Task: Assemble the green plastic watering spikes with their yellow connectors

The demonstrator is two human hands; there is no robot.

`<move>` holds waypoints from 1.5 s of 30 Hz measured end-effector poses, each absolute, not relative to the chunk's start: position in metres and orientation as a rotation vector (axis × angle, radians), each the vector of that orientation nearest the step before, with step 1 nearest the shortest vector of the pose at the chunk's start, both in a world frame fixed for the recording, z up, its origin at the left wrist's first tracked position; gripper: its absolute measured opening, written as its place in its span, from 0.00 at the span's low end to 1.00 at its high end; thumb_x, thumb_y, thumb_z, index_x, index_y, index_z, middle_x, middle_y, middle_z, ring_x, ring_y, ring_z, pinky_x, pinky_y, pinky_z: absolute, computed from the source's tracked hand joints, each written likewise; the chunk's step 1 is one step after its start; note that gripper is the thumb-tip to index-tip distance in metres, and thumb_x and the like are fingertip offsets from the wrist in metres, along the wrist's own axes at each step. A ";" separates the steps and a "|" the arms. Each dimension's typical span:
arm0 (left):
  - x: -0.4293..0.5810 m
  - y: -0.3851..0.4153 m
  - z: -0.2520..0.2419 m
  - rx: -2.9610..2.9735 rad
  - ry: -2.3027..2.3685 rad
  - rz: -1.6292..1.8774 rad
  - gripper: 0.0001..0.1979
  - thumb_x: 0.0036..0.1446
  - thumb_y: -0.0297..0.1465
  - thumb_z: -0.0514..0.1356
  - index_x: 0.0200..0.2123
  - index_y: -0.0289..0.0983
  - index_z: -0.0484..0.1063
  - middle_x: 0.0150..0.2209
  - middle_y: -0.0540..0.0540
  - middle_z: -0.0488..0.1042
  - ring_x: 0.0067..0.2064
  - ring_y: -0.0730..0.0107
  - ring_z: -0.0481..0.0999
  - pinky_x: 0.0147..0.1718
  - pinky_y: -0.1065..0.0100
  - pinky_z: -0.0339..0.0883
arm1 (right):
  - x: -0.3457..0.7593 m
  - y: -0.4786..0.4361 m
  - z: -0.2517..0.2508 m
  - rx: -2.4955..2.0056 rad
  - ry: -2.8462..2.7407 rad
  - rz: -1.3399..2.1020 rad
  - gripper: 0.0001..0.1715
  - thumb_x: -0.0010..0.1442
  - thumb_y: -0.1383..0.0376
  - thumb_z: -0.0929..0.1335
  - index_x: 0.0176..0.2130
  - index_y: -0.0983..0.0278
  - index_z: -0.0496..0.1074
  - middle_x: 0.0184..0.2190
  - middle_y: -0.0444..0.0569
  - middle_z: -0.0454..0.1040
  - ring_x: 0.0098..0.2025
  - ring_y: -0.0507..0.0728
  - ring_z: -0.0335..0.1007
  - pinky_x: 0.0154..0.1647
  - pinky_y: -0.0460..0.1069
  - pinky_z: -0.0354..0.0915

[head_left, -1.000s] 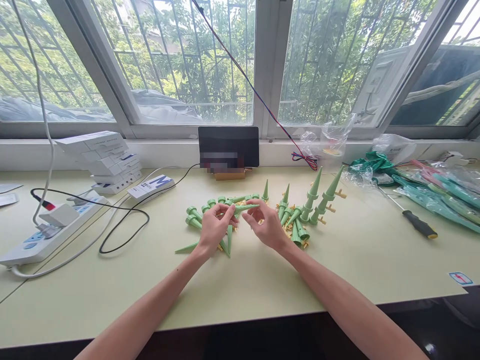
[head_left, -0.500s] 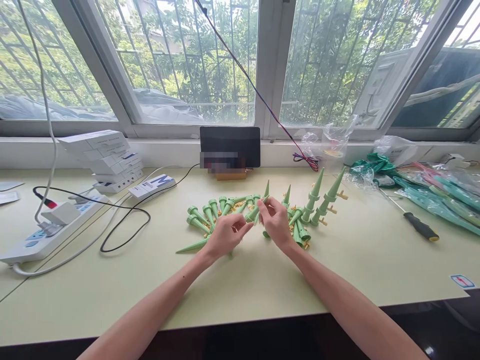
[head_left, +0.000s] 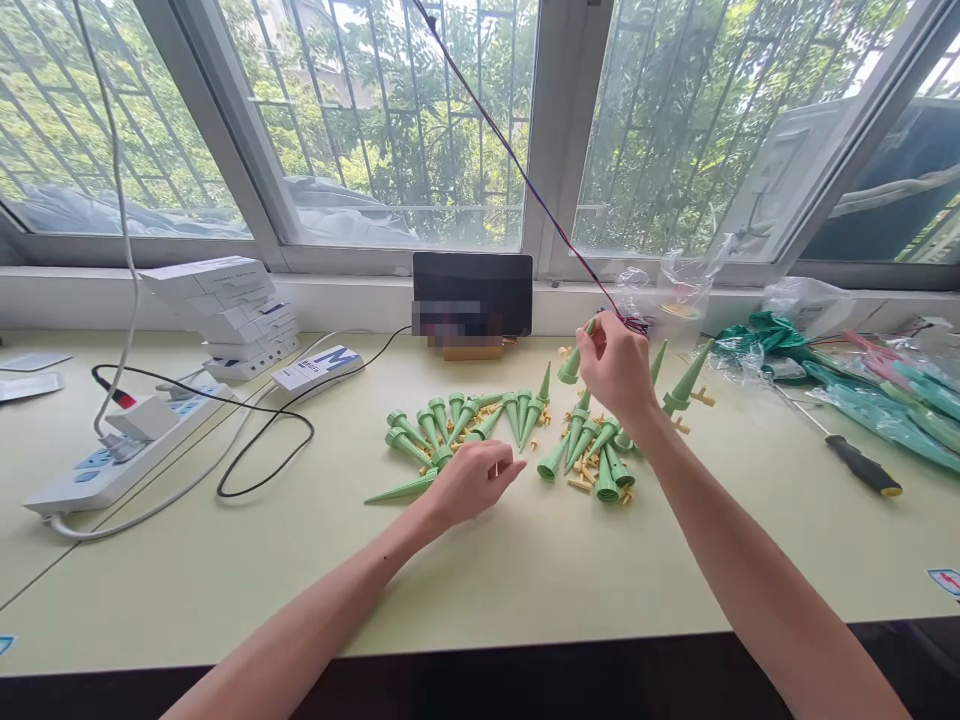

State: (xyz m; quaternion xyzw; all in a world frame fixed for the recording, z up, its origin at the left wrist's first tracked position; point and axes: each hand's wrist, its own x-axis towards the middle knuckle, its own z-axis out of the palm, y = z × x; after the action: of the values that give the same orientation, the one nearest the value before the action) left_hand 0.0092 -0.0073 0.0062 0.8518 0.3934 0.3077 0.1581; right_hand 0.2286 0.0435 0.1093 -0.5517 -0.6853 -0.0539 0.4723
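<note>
My right hand (head_left: 616, 365) is raised over the back of the table, its fingers closed round a green plant watering spike (head_left: 571, 366) that tilts with its wide end down. My left hand (head_left: 478, 482) hovers low over the front of the left group, fingers curled and thumb against them; what they hold, if anything, is hidden. A single spike (head_left: 401, 488) lies partly behind this hand. Several green spikes (head_left: 431, 425) lie fanned out on the left. More spikes (head_left: 604, 465) and small yellow valves (head_left: 579, 484) are heaped beneath my right hand.
Assembled spikes with valves stand upright (head_left: 686, 380) right of the heap. A black-handled screwdriver (head_left: 862, 465) and plastic bags (head_left: 885, 400) lie farther right. At left are a power strip (head_left: 75, 490), cables and stacked white boxes (head_left: 225, 320). A dark tablet (head_left: 472, 295) leans at the back.
My right hand has moved up and right, away from my left, carrying a green spike. My left hand has dropped slightly. The view has shifted a little left.
</note>
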 end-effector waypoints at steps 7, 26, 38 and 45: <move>0.011 -0.010 0.004 2.439 1.088 0.853 0.19 0.64 0.36 0.53 0.21 0.37 0.56 0.20 0.53 0.61 0.22 0.76 0.56 0.26 0.70 0.51 | 0.250 0.077 0.132 -1.764 -1.692 -0.235 0.05 0.61 0.68 0.65 0.33 0.66 0.69 0.28 0.56 0.72 0.36 0.63 0.70 0.38 0.53 0.63; 0.012 -0.011 0.004 2.463 1.064 0.829 0.19 0.64 0.36 0.52 0.21 0.37 0.60 0.21 0.52 0.62 0.23 0.75 0.56 0.26 0.69 0.52 | 0.252 0.096 0.105 -2.008 -1.751 -0.008 0.07 0.56 0.70 0.67 0.35 0.72 0.75 0.34 0.67 0.71 0.38 0.69 0.73 0.36 0.56 0.65; 0.012 -0.011 0.004 2.449 1.061 0.813 0.19 0.64 0.36 0.52 0.20 0.37 0.60 0.21 0.52 0.62 0.23 0.75 0.57 0.26 0.69 0.52 | 0.263 0.117 0.076 -1.828 -1.752 -0.133 0.09 0.54 0.65 0.66 0.24 0.66 0.72 0.19 0.54 0.62 0.28 0.62 0.66 0.27 0.54 0.64; 0.013 -0.011 0.004 2.463 1.073 0.773 0.20 0.65 0.36 0.52 0.21 0.37 0.58 0.21 0.53 0.61 0.23 0.76 0.56 0.26 0.71 0.51 | 0.264 0.116 0.079 -1.918 -1.712 0.003 0.11 0.55 0.63 0.67 0.29 0.69 0.75 0.24 0.61 0.67 0.32 0.67 0.71 0.32 0.58 0.66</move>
State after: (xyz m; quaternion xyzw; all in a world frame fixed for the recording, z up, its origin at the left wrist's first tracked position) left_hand 0.0125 -0.0108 0.0036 0.8678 0.3780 0.2725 0.1724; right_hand 0.2644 0.1156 0.0790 -0.7159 -0.6390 0.0009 0.2814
